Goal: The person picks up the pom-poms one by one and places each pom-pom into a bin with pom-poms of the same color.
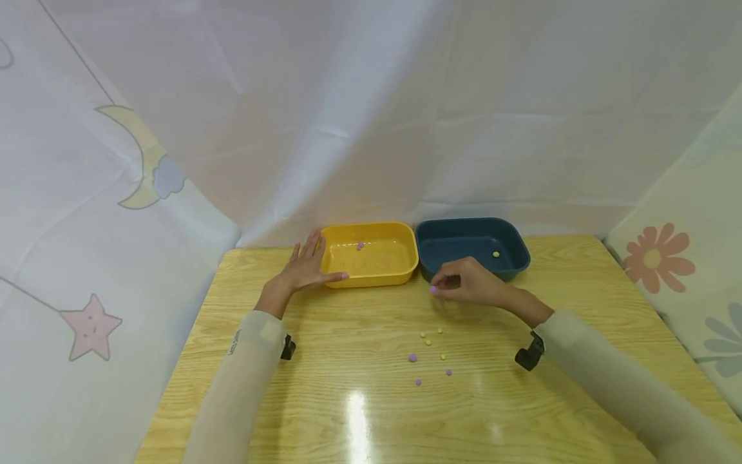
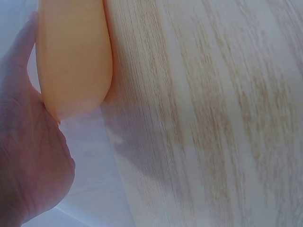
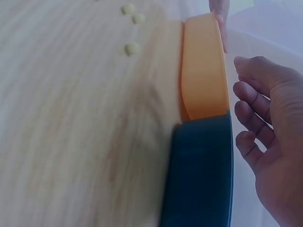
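Pinching what looks like a purple bead (image 1: 433, 290) near the blue bin (image 1: 458, 246), your right hand (image 1: 472, 282) should squeeze its sides gently: likely light, perhaps slippery. Your left hand (image 1: 303, 269) spreads its fingers against the yellow bin (image 1: 385, 258).

The left hand (image 2: 35, 163) fills the left edge, its palm side near the lower corner of an orange container (image 2: 75, 56), one digit stretched upward along the container's left edge with a narrow gap between. To the right spreads a tabletop (image 2: 213, 85) with wood grain, crossed by a soft shadow (image 2: 142, 137); pale material (image 2: 90, 161) shows below the container.
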Motion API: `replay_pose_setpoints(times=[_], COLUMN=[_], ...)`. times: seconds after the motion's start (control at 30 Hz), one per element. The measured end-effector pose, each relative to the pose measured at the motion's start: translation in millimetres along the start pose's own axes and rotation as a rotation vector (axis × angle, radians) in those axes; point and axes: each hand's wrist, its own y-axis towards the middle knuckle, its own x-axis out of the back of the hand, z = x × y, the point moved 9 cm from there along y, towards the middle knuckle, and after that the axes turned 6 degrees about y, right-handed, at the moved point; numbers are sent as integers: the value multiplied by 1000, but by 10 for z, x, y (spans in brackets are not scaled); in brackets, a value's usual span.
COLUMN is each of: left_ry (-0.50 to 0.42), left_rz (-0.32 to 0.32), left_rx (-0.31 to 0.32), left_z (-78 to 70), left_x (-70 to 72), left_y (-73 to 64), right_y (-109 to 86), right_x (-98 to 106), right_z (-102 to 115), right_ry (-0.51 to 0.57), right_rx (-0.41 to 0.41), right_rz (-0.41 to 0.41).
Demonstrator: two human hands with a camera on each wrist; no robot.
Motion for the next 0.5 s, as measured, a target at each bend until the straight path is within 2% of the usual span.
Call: replay_pose_setpoints(times=[0.5], left_ry=[30], left_rz=[1], left_rx=[1], left_z=[-20], left_x=[18], left_y=[-15], right_y=[447], right_x=[111], right_z=[-248], right_ry=[-43], right_rx=[-117], right_rz=[-91])
